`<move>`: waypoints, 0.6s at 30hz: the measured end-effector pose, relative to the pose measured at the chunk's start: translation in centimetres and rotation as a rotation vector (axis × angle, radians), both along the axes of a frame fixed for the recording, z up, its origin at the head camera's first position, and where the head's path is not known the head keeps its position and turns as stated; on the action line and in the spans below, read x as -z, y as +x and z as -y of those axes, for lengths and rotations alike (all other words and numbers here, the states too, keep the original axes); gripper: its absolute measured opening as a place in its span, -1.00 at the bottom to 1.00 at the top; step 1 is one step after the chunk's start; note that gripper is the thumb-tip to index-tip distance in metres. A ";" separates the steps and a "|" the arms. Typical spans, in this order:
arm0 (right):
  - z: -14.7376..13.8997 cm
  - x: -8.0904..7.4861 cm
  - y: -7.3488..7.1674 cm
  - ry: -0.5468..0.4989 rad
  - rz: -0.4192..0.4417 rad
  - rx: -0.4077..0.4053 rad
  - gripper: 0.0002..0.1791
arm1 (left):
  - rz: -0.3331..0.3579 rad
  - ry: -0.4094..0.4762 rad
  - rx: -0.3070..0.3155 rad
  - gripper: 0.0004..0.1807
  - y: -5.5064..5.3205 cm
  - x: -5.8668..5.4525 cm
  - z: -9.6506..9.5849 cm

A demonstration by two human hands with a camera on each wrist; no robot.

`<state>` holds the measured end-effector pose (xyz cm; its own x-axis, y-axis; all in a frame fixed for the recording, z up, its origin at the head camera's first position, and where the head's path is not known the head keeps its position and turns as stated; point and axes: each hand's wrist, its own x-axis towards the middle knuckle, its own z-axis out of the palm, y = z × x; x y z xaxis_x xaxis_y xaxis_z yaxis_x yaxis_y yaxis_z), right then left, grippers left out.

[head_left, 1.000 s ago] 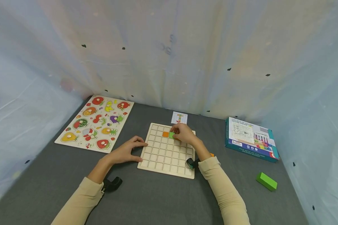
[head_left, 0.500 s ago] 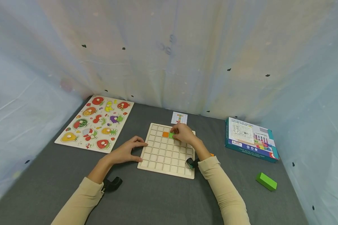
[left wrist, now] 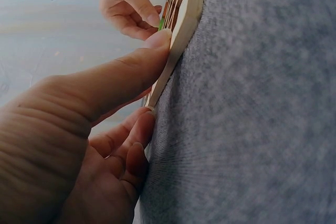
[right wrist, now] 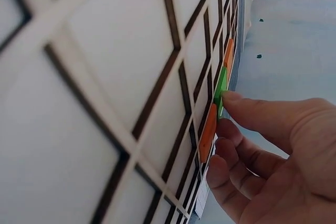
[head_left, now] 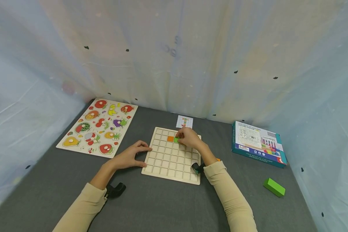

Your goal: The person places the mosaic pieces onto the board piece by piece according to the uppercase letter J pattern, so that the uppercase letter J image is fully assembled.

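A pale wooden grid board (head_left: 162, 158) lies in the middle of the dark cloth. My left hand (head_left: 129, 157) touches its left edge, thumb near the front corner and a fingertip farther back; the left wrist view has the thumb against the rim. Over the far rows, my right hand (head_left: 189, 138) pinches a green tile (right wrist: 221, 85) between thumb and fingers at the board's surface. This tile sits between two orange tiles: one (head_left: 170, 138) on its left, the other (right wrist: 208, 135) on its right, mostly hidden by the hand in the head view.
Behind the board lies a small pattern card (head_left: 181, 120). A fruit puzzle board (head_left: 87, 145) is at the left, a blue toy box (head_left: 249, 137) at the right. A green block (head_left: 274, 187) lies nearer on the right. A bit of orange (head_left: 218, 159) shows beside the right wrist.
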<state>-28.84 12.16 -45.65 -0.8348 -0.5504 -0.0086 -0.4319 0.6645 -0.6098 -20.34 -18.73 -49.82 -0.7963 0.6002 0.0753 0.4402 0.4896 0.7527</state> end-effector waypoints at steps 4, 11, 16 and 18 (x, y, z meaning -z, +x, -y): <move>0.1 0.1 -0.1 0.008 -0.007 0.006 -0.85 | 0.006 0.003 0.002 -0.27 0.0 0.0 0.0; -1.9 -0.6 0.6 -0.108 -0.008 0.049 -0.70 | -0.003 0.012 0.010 -0.27 0.1 0.0 -0.1; -6.6 -1.8 2.7 -0.175 -0.019 0.098 -0.70 | -0.011 0.001 0.011 -0.27 0.0 0.1 -0.1; -8.9 -1.8 3.9 -0.155 -0.007 0.112 -0.70 | -0.009 0.001 0.011 -0.27 0.0 0.0 0.0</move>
